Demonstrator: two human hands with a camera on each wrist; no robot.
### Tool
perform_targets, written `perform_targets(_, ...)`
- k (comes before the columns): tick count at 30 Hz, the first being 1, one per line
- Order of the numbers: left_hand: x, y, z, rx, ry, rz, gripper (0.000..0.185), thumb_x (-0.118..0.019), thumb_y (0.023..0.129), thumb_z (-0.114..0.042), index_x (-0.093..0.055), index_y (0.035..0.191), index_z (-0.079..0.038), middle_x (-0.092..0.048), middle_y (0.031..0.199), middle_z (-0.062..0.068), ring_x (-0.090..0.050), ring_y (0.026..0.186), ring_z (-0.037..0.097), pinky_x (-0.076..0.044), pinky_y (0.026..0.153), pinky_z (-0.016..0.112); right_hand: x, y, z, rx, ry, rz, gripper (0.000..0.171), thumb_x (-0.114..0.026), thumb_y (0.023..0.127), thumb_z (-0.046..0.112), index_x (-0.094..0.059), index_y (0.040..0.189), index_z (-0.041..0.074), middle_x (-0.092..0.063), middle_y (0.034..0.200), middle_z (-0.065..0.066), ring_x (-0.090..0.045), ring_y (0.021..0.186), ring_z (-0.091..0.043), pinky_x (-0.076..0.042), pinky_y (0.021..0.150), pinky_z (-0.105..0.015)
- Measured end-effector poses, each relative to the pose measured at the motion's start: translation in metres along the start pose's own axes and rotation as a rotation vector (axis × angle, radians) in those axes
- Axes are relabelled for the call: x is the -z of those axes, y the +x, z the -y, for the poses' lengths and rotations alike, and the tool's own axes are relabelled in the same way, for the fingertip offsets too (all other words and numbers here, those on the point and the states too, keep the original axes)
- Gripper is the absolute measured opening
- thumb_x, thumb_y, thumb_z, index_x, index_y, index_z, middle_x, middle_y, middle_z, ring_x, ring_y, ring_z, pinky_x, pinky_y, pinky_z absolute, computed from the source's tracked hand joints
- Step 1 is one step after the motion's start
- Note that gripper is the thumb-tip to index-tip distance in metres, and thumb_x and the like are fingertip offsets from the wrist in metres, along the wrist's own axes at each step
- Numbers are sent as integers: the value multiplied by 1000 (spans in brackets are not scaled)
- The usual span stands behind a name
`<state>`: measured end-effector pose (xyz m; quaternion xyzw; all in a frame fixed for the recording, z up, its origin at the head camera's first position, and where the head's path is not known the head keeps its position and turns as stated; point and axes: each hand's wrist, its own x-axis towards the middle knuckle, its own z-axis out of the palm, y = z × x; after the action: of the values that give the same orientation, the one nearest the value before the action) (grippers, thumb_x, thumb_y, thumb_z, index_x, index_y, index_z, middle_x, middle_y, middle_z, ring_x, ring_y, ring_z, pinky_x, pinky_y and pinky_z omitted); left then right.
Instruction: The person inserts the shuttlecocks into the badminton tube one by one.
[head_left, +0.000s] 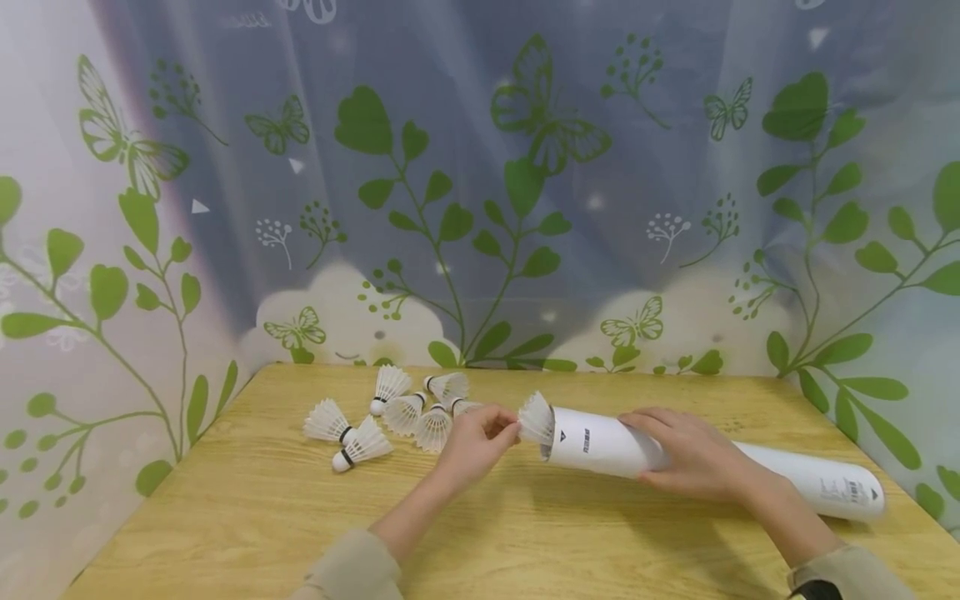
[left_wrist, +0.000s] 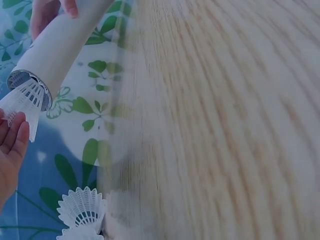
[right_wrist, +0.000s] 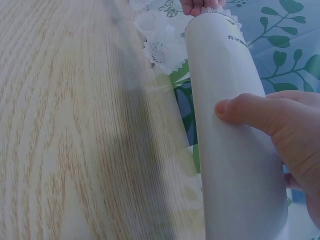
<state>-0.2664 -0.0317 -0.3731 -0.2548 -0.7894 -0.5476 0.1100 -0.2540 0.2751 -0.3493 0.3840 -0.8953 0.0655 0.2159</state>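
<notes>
A long white tube (head_left: 600,446) lies tilted over the wooden table (head_left: 247,517), its open mouth to the left. My right hand (head_left: 693,458) grips the tube around its middle (right_wrist: 235,150), thumb on top. A white shuttlecock (head_left: 536,418) sticks partway out of the mouth (left_wrist: 27,97). My left hand (head_left: 480,437) pinches its feather skirt with the fingertips (left_wrist: 15,135). Several loose white shuttlecocks (head_left: 390,412) lie on the table just left of that hand.
Curtains printed with green leaves and butterflies (head_left: 517,208) close in the table at the back and both sides. The tube's capped far end (head_left: 862,492) rests near the table's right edge. Bare wood lies in front of my arms.
</notes>
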Motion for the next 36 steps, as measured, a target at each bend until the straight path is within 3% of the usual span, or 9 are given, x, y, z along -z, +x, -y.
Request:
perform_targets(7,-5,1,-3,-21,57,-1,7,-62,87,-5,-68,88,-1,-67,79,8,-60,68,11,-50,61,21,0,-1,0,4,0,-12,69,-82,63,30,-56,124,7,-59,118,-9,-59,97,-29,-50,77,-45)
perform_targets(15,-10,0,-2,-30,151,-34,8,-65,85,-7,-70,88,-2,-66,83,5,-59,70,12,-48,62,20,2,1,2,-28,16,11,69,-82,65,29,-55,125,8,-58,119,-9,-58,99,-29,-49,80,-46)
perform_targets(23,-16,2,-4,-34,155,-59,7,-66,84,-5,-70,88,-2,-66,84,7,-61,71,13,-49,62,18,3,3,3,-42,19,22,69,-82,66,29,-54,126,8,-58,120,-11,-58,100,-31,-48,81,-48)
perform_targets(36,-26,1,-7,-15,127,-21,5,-67,83,-5,-71,85,-3,-66,86,5,-57,73,9,-49,64,18,2,4,3,-49,14,14,69,-83,65,29,-55,125,8,-58,119,-10,-58,99,-30,-48,79,-47)
